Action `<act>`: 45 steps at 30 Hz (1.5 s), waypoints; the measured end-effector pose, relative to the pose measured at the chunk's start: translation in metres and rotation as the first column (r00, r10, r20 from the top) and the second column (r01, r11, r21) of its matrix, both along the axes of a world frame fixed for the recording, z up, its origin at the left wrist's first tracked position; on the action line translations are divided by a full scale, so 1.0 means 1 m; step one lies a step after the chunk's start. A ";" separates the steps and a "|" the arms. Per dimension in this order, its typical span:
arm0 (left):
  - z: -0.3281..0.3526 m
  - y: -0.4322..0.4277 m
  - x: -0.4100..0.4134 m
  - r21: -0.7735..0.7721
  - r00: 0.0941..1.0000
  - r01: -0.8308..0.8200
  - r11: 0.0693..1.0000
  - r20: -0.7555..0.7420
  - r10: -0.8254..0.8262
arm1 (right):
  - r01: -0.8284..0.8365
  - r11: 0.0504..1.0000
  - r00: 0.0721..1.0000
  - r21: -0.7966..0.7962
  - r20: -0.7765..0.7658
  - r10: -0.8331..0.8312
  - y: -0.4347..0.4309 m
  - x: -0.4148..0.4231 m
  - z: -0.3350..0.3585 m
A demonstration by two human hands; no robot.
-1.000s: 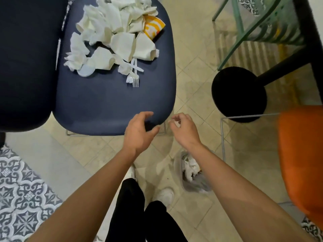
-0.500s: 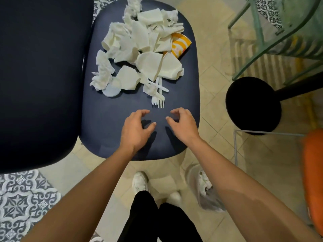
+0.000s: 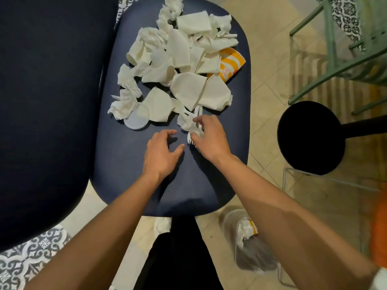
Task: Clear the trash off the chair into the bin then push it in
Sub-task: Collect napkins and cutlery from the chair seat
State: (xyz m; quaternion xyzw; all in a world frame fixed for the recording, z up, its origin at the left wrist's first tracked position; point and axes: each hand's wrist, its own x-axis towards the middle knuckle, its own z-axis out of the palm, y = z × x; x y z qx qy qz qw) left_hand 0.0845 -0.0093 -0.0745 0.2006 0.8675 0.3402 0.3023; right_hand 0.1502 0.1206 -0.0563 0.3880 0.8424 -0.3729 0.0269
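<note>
A dark blue chair seat [image 3: 129, 164] carries a heap of crumpled white napkins and flattened paper cups [image 3: 184, 65], an orange-striped cup [image 3: 230, 63], a clear plastic lid [image 3: 136, 121] and white plastic forks [image 3: 193, 135]. My right hand [image 3: 209, 137] lies on the forks at the heap's near edge, its fingers curling around them and a scrap of tissue. My left hand [image 3: 161, 153] hovers open just left of it, holding nothing. The bin [image 3: 251, 248], lined with a grey bag and holding some trash, stands on the floor under my right forearm.
A second dark chair [image 3: 48, 101] adjoins on the left. To the right are a round black stool [image 3: 310, 137], a green metal frame [image 3: 335, 49] and an orange seat [image 3: 379, 233]. My legs and a white shoe [image 3: 162, 225] are below the chair's front edge.
Both hands have moved forward from the seat's front edge over the seat. My right hand has reached the forks and closed on them; the left has stopped just short of the heap.
</note>
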 end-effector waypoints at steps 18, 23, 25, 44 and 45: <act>-0.006 0.014 -0.021 -0.001 0.994 -0.111 0.994 -0.001 0.111 | -0.291 0.956 0.943 -0.023 0.160 0.291 0.025 -0.031 -0.024; -0.008 0.016 -0.018 0.008 0.994 -0.112 0.994 0.015 0.112 | -0.056 0.995 0.998 -0.086 -0.023 0.055 0.030 -0.026 -0.016; -0.008 0.016 -0.019 0.006 0.994 -0.110 0.994 0.013 0.110 | 0.014 0.997 0.998 -0.071 -0.067 -0.019 0.030 -0.029 -0.013; -0.016 0.004 -0.026 0.000 0.989 -0.127 0.992 0.080 0.127 | -0.244 0.969 0.923 0.028 0.315 0.223 0.008 -0.047 -0.028; -0.016 0.004 -0.026 0.004 0.989 -0.123 0.992 0.082 0.122 | -0.244 0.969 0.927 0.041 0.303 0.221 0.008 -0.047 -0.026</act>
